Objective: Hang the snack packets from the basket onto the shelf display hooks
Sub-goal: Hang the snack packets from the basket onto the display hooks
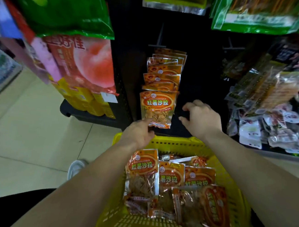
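1. Yellow basket [175, 144], nearest the person, between the forearms. It holds a loose pile of orange snack packets [143, 168], overlapping, some face up and some turned sideways.
2. Handling, judged: the packets look light and soft, film pouches with a clear lower window showing crisp pieces. The contents are probably brittle, so squeezing the body risks crushing them. The film looks glossy and may slip.
3. Grip point, judged: the flat sealed strip at the top edge is the stiffest part and the best place to pinch. A hang hole should be there, but none can be made out.
4. Left hand [138, 135], above the far rim of the basket, reaches forward. Its fingertips touch the lower left corner of the front hung packet [157, 107]. Whether it pinches that corner or only touches it cannot be told.
5. Right hand [202, 120], beyond the basket and just right of the front hung packet, not touching it. Fingers loosely curled and apart, holding nothing.
6. Hung row [163, 71], behind the front packet: same orange packets, stacked closely along one hook on the dark shelf back. The row looks nearly full.
7. Bare hook [231, 45], farther right and higher, carries nothing visible. Judged a candidate for the remaining packets.
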A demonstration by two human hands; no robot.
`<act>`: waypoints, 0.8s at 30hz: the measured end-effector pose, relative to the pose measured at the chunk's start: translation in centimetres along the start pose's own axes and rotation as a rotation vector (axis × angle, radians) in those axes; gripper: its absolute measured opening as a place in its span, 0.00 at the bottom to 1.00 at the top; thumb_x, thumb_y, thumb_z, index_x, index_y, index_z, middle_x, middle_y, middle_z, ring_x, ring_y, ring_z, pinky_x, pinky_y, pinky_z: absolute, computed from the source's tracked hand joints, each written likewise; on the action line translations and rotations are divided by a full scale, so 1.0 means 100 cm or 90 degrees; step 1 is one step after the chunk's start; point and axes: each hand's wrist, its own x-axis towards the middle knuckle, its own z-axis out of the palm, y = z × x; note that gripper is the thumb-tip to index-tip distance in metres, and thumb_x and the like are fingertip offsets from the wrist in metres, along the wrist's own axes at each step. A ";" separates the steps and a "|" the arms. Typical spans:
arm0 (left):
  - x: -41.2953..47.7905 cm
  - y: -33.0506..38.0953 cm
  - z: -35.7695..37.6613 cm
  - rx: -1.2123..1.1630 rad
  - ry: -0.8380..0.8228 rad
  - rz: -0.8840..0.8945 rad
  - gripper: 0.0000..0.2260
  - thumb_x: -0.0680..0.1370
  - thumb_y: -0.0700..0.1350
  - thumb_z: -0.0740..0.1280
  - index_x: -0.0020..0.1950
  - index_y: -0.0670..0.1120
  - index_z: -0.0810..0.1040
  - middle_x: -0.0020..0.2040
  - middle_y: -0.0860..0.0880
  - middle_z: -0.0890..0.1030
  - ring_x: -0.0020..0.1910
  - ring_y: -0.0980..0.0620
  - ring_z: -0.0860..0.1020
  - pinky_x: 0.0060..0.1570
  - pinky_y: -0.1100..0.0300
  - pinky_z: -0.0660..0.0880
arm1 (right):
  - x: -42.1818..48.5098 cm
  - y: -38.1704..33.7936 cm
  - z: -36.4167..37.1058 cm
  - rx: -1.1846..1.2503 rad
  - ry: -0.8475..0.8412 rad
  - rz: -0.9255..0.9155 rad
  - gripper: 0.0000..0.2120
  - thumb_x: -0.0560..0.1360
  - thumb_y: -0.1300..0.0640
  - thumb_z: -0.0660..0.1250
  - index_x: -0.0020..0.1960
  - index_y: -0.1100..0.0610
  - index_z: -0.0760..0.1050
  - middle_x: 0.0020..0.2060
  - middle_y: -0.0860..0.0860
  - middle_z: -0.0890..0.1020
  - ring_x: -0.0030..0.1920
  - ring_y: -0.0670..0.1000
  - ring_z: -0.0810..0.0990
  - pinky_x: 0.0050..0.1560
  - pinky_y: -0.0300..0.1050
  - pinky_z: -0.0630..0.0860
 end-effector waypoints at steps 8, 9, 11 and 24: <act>-0.058 -0.039 0.044 0.053 -0.064 -0.037 0.23 0.80 0.52 0.66 0.74 0.51 0.69 0.68 0.44 0.77 0.64 0.42 0.76 0.61 0.51 0.74 | -0.078 0.026 0.049 -0.001 -0.160 0.040 0.17 0.78 0.43 0.65 0.65 0.48 0.73 0.60 0.51 0.75 0.61 0.57 0.76 0.49 0.51 0.77; -0.060 -0.045 0.052 0.058 -0.081 -0.052 0.23 0.80 0.52 0.66 0.74 0.51 0.69 0.69 0.44 0.76 0.65 0.42 0.76 0.62 0.51 0.74 | -0.084 0.028 0.058 -0.005 -0.201 0.051 0.18 0.78 0.42 0.65 0.65 0.48 0.73 0.61 0.51 0.76 0.61 0.57 0.76 0.49 0.51 0.76; -0.060 -0.055 0.066 0.059 -0.102 -0.076 0.24 0.79 0.52 0.67 0.75 0.52 0.68 0.69 0.43 0.76 0.64 0.42 0.76 0.62 0.49 0.75 | -0.094 0.033 0.077 -0.003 -0.264 0.064 0.19 0.77 0.40 0.64 0.64 0.48 0.74 0.60 0.52 0.78 0.60 0.58 0.77 0.51 0.51 0.76; -0.001 -0.078 0.128 0.109 -0.055 -0.111 0.27 0.76 0.51 0.70 0.73 0.51 0.67 0.72 0.46 0.69 0.70 0.42 0.67 0.67 0.43 0.70 | -0.083 0.033 0.177 0.070 -0.313 0.017 0.21 0.76 0.45 0.68 0.67 0.49 0.71 0.61 0.51 0.76 0.61 0.55 0.76 0.59 0.51 0.75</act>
